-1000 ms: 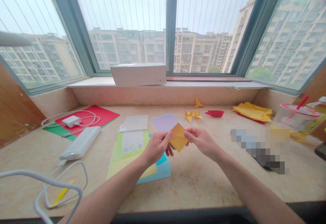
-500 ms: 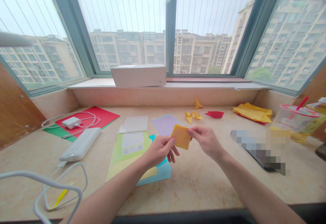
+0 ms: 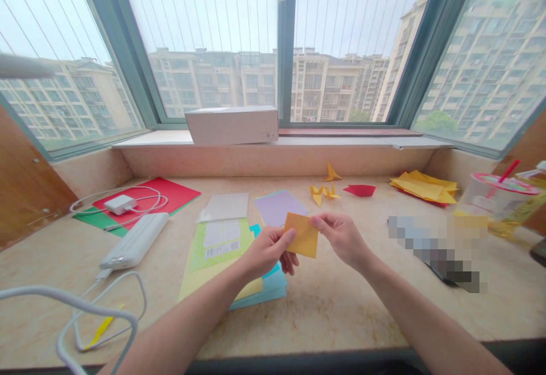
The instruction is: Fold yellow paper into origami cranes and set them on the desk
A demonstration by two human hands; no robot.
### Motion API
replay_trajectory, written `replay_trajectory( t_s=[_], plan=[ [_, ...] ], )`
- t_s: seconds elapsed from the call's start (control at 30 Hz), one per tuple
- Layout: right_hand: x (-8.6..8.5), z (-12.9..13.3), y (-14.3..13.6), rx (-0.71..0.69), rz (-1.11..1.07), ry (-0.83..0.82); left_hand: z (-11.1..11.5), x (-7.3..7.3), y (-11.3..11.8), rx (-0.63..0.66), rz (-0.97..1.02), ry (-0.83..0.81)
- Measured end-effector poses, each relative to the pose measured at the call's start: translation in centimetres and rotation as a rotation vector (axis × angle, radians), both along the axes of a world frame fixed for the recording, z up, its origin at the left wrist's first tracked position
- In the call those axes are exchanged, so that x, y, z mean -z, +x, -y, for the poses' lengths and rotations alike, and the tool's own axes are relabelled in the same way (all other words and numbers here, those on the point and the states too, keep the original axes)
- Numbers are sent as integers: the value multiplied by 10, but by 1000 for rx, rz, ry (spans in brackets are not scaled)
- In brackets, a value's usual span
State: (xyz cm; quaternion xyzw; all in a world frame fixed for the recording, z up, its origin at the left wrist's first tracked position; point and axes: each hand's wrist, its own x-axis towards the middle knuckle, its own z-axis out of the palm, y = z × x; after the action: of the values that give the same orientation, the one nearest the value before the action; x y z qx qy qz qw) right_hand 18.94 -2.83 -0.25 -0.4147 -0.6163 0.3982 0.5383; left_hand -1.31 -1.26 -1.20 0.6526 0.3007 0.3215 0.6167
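A small folded square of orange-yellow origami paper is held up above the counter between both hands. My left hand pinches its left edge, thumb on the face, with the other fingers curled below and behind. At the upper right corner, the thumb and fingertips of my right hand grip the paper. Behind it lie a purple paper sheet, folded yellow origami pieces and a red folded paper piece.
Left of my hands are a green paper pack, blue sheets, a white power bank with cables, and red paper. To the right lie yellow folded papers, a plastic cup with a straw and a blurred-out dark object.
The folded paper has turned to sit more level, with its front face broader to the camera and slightly lower. Both hands keep their pinch on it.
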Motion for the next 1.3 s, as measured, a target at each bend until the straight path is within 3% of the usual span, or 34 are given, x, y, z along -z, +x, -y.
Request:
replay_trajectory(
  t_s=[0.33, 0.57, 0.83, 1.3],
  plan=[
    [3, 4, -3, -55, 17, -39, -2, 1, 0, -52, -32, 32],
    [4, -1, -5, 113, -46, -24, -3, -7, 1, -63, 65, -2],
    [2, -3, -3, 111, -60, 10, -10, -10, 1, -315, 140, -1],
    [4, 0, -2, 57, 103, 5, -7, -13, 1, -407, 257, 165]
  ],
)
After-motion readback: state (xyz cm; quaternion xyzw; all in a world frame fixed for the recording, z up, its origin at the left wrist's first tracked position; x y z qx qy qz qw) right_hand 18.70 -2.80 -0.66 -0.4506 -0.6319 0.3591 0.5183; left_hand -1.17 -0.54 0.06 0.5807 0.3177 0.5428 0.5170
